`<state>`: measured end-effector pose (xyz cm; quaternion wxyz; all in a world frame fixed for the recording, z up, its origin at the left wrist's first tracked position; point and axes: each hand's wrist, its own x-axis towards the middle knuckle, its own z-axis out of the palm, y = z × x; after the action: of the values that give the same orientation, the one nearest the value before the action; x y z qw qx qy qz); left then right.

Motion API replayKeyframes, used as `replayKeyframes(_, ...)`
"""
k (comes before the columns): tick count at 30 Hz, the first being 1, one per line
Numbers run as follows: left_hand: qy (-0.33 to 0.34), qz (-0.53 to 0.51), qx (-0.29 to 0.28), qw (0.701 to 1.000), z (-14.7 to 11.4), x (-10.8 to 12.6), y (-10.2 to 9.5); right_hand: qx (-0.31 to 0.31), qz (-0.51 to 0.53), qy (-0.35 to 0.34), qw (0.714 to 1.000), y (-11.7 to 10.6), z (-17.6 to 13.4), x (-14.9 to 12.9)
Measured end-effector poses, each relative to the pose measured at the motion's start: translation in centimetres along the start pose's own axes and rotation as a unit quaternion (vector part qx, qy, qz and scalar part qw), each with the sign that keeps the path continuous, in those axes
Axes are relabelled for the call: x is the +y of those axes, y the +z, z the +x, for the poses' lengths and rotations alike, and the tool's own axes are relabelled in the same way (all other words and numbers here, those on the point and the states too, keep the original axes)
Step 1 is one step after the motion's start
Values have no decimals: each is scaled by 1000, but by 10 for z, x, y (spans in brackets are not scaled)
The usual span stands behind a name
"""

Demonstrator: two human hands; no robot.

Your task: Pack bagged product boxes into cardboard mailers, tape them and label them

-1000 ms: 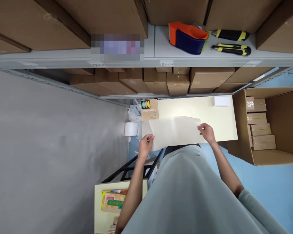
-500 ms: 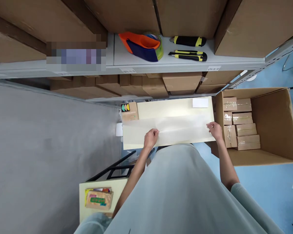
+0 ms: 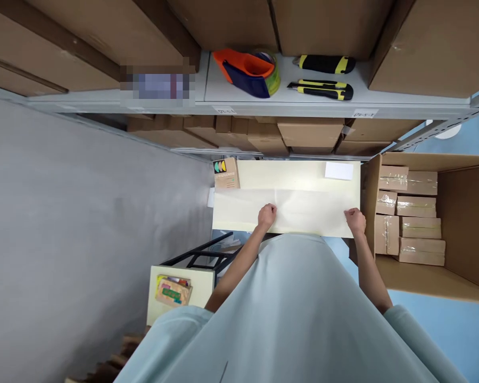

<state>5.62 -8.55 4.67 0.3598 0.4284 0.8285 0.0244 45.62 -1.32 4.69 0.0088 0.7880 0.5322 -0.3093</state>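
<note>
A long, thin, translucent white sheet (image 3: 307, 208) lies along the near half of the cream tabletop (image 3: 279, 173). My left hand (image 3: 267, 217) is closed, pinching the sheet near its middle, where a faint crease runs across. Near the sheet's right end, my right hand (image 3: 356, 222) pinches it between thumb and fingers. Beyond the sheet, a small brown printed box (image 3: 225, 173) stands at the table's far left corner. At the far right lies a white slip or pad (image 3: 339, 171).
An open carton (image 3: 465, 223) holding several small taped boxes (image 3: 419, 227) adjoins the table's right end. Above the far edge, a shelf (image 3: 247, 106) carries an orange tape dispenser (image 3: 249, 72) and two utility knives (image 3: 325, 65). A side table (image 3: 203, 290) with packets stands behind on the left.
My view has shifted, moving the scene rightward. Against the table, my left hand has slid slightly right along the sheet, and my right hand has come a little left and nearer to me.
</note>
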Motion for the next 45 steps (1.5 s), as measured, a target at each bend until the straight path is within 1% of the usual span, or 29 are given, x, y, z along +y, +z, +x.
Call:
replayKeyframes(3,16,-22,-14,1000,2,-6,3,20,-8,14,1000,4,-12,-11)
replayKeyframes(5,32,-43,-23,998,2,-11,3,24,-9,-11,1000,8,-22,-26)
replayKeyframes(6,41,-55,-26,997,2,-15,2,17,-9,-27,999,11,-27,-37)
replayKeyframes(8,53,-77,-26,995,3,-25,-2,-10,-13,-61,998,20,-39,-64)
replayKeyframes(11,56,-105,-14,993,6,-50,-17,-59,-22,-109,992,41,-59,-116)
replayKeyframes(14,45,-127,11,991,12,-87,-41,-112,-33,-165,979,71,-81,-177)
replayKeyframes(17,34,-151,58,986,19,-131,-66,-163,-41,-217,962,106,-102,-239)
replayKeyframes(20,15,-184,106,977,28,-173,-90,-190,-49,-252,948,145,-116,-300)
replayKeyframes(22,6,-207,128,970,38,-197,-107,-199,-46,-262,943,171,-121,-338)
replayKeyframes(25,10,-220,158,963,65,-222,-131,-208,-23,-264,942,206,-124,-389)
replayKeyframes(27,12,-208,171,963,90,-233,-147,-203,-11,-254,945,226,-123,-418)
replayKeyframes(29,5,-186,165,969,117,-239,-160,-186,-18,-237,954,241,-121,-442)
replayKeyframes(31,-12,-171,142,975,143,-242,-170,-164,-38,-217,962,252,-118,-460)
replayKeyframes(34,-33,-174,108,978,170,-242,-178,-143,-60,-194,969,266,-114,-473)
replayKeyframes(37,-41,-181,96,978,186,-241,-183,-130,-53,-177,974,276,-110,-475)
replayKeyframes(39,-42,-197,74,977,193,-238,-186,-121,-27,-167,978,280,-106,-471)
replayKeyframes(42,-17,-227,27,973,201,-227,-190,-113,35,-141,983,279,-95,-464)
replayKeyframes(45,49,-274,28,960,201,-204,-194,-115,85,-106,984,271,-81,-457)
